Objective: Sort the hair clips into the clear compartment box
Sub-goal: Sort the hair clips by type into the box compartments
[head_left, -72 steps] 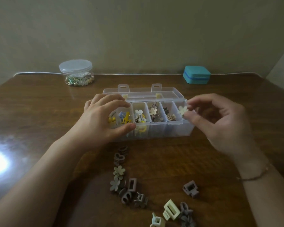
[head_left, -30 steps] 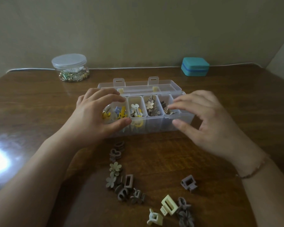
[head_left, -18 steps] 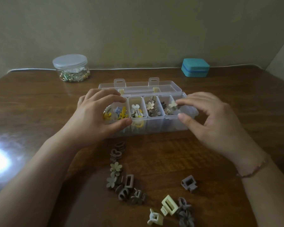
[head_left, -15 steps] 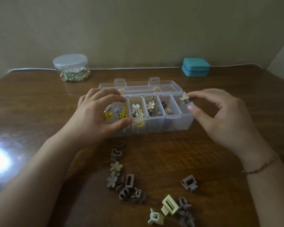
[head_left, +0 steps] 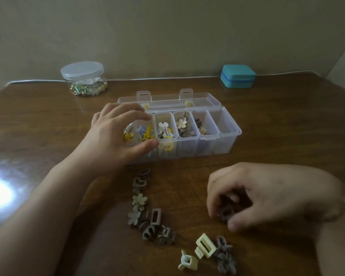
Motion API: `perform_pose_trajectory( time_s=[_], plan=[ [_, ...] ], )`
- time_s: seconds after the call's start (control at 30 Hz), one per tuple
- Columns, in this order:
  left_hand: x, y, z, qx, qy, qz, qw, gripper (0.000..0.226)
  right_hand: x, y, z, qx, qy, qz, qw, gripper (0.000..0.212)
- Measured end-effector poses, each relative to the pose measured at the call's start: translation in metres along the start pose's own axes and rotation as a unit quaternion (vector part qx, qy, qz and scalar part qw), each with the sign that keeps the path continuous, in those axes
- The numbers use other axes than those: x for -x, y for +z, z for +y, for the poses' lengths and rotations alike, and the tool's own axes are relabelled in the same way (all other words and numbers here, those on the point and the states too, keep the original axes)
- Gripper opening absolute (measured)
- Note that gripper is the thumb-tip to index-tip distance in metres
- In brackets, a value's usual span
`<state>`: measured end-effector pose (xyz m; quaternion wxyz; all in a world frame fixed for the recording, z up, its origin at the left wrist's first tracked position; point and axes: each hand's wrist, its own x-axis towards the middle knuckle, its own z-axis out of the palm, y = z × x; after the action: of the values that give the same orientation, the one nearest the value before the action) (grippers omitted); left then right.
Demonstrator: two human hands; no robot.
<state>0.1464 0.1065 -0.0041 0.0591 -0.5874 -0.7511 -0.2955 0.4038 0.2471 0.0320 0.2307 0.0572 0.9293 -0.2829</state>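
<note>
The left hand (head_left: 118, 140) clasps the box (head_left: 225, 144) to steady it (lid open) while the right hand (head_left: 253, 196) pinches a grey clip (head_left: 225, 213) off the tabletop (head_left: 48, 120).

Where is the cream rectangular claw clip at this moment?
In the head view, the cream rectangular claw clip lies on the table near the bottom edge, right of centre, between a small cream clip and mauve flower clips.
</note>
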Motion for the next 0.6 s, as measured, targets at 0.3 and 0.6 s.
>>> perform_pose_trajectory(
  time_s=[0.3, 0.6],
  plan=[
    [-0.001, 0.001, -0.001, 0.008, 0.003, 0.003, 1.0, 0.065, -0.01, -0.01, 0.025, -0.072, -0.008, 0.598, 0.798, 0.02],
    [0.0, 0.0, -0.001, 0.003, -0.004, -0.004, 1.0, 0.065, -0.002, -0.003, 0.013, -0.074, -0.16, 0.433, 0.884, 0.018]
  ],
)
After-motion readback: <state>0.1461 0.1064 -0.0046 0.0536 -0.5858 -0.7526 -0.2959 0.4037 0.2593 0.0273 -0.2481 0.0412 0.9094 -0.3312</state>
